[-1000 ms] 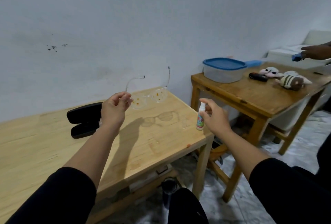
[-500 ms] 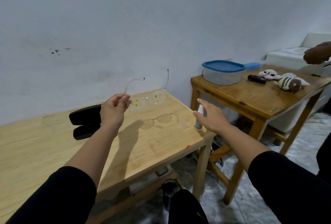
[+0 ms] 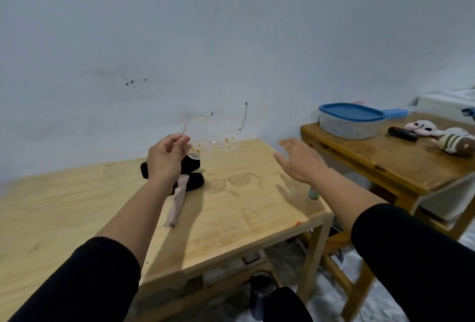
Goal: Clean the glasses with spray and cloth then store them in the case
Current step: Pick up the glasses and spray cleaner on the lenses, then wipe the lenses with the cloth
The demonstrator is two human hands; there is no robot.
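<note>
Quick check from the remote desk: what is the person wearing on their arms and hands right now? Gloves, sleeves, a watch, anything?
Both arms wear black long sleeves pushed up toward the elbows, leaving the forearms bare: the left sleeve and the right sleeve. The left hand and right hand are bare, with no gloves, and no watch, ring or bracelet shows in the head view.

- A blue-lidded container (image 3: 350,121) sits on the second bench (image 3: 401,164) at 3 o'clock.
- A black remote (image 3: 403,134) lies beside two plush toys (image 3: 453,141).
- A dark bottle (image 3: 260,293) stands on the floor at 6 o'clock.
</note>
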